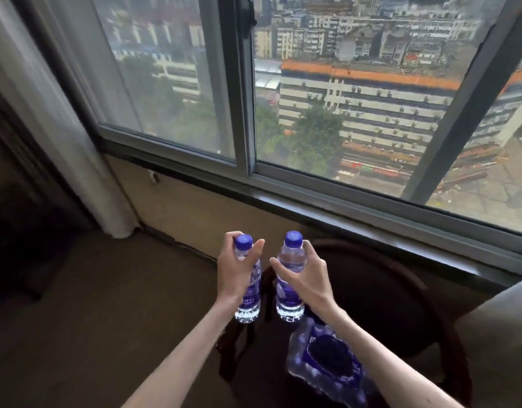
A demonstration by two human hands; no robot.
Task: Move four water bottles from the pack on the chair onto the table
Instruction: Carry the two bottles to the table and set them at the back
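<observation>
Two bottles lifted clear of the pack.

Below, torn pack [327, 366] on chair [401, 304]; left hand [236, 272] wrapped round left bottle [249, 298], right hand [306, 275] round right bottle [290, 287], held upright, likely for carrying benchward; window [312, 98] beyond.

Little can be read. The purple label of the bottle [249, 293] at lower centre, held in the left hand [235, 269], carries small white print too blurred to read. White marks on the pack's [327, 357] purple wrap are equally unclear.

pack [327, 366] cut off at bottom edge, chair [401, 290] seat dark, label text unreadable
</observation>
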